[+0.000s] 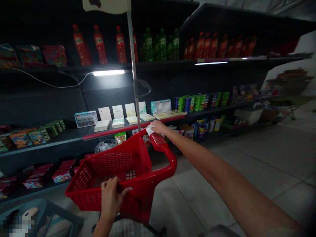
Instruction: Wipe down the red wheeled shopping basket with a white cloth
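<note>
- The red cart [142, 192] stands before the shelves [56, 142].
- The left hand [111, 194] grips the cart's near rim.
- The right hand [158, 127] grasps a white cloth [149, 130] against the far end of the cart's handle [171, 159].
- Wiping seems in hand; how much is done or left doesn't show.
</note>
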`<state>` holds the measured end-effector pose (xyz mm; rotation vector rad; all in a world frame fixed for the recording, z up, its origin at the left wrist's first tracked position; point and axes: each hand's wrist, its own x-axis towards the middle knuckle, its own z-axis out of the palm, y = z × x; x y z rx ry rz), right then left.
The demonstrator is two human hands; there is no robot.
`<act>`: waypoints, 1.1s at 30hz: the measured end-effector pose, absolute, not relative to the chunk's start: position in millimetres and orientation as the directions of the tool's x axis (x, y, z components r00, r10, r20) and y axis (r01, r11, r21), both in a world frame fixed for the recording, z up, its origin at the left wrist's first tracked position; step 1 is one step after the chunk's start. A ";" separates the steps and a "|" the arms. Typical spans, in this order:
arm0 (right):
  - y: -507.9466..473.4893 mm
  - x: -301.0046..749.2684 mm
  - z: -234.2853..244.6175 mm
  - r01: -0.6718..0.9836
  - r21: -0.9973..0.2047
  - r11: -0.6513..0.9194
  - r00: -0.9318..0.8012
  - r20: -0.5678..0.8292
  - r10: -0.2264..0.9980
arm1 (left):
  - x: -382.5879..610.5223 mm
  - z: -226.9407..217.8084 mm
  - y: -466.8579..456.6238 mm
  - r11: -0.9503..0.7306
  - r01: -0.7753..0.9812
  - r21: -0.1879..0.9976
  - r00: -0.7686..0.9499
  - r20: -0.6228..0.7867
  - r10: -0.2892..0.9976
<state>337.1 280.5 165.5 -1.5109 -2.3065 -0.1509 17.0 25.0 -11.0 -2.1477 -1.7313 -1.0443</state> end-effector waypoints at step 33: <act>16.4 303.7 10.1 0.682 -0.259 0.683 0.073 0.954 0.290 | -4.8 -7.9 48.0 -0.329 0.922 0.203 0.158 0.579 0.800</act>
